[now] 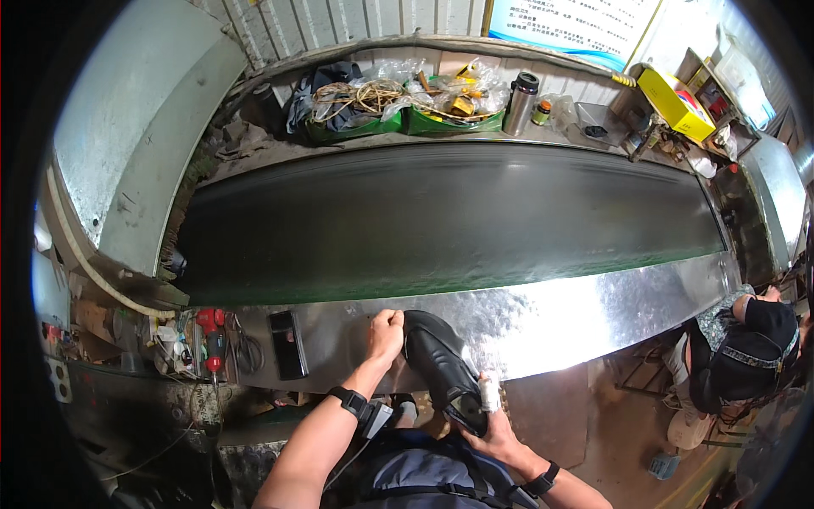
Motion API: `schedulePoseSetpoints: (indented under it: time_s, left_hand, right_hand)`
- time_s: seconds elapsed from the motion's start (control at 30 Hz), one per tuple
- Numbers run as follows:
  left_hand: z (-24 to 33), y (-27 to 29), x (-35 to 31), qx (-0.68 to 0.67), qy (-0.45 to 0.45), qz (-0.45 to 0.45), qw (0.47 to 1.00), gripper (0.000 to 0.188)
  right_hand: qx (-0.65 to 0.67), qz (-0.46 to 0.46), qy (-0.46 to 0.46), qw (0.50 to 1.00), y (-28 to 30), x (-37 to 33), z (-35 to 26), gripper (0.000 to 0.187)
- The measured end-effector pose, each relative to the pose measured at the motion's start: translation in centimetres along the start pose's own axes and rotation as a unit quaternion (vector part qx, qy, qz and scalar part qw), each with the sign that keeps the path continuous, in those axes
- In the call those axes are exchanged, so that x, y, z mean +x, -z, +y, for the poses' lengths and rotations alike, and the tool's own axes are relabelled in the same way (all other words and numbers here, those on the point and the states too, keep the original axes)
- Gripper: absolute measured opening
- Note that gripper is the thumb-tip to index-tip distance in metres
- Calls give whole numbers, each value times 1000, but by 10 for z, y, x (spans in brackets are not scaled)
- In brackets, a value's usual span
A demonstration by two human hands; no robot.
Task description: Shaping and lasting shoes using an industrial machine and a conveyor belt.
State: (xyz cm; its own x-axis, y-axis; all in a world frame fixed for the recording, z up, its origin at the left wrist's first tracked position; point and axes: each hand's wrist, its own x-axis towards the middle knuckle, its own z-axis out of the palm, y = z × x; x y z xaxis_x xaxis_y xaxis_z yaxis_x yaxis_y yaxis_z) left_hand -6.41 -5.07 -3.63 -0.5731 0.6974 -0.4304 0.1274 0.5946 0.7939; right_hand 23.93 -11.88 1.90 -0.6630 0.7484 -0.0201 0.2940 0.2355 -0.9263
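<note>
At the near edge of the metal desk (543,327), the right hand (498,434) grips the black shoe (441,360) by its heel opening, toe pointing away. Hold firmly here to steady the shoe. Beside the toe, the left hand (387,334) is curled closed; any pinched item is hidden. Apply light pressure there to avoid marking the upper. Beyond lies the dark belt (449,216).

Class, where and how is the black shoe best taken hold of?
Grip the black shoe by its open collar, probably from the near right: its toe points away, leaving the heel end nearest the person, and the collar's rim offers an edge. The right hand holds that end.
</note>
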Motion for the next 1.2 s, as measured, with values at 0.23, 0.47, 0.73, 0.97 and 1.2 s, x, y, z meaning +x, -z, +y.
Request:
schedulePoseSetpoints:
  time_s: [0.23,0.47,0.73,0.97,1.2]
  left_hand:
    - [30,-35,-27,199,-98,8,975,85]
    - [24,-28,-10,115,-50,50,991,57]
    - [34,61,-92,-32,-49,124,990,40]
    - [-6,191,-239,-135,-71,332,931,40]
    - [-109,312,-464,-434,14,583,687,39]
  right_hand:
    - [-55,-74,36,995,8,-8,37,97]
    - [-14,-84,53,995,5,8,56,97]
    - [305,-148,-259,905,35,84,-25,103]
    - [251,-215,-170,928,-68,73,-165,72]
    - [228,-407,-73,881,-249,-23,-257,43]
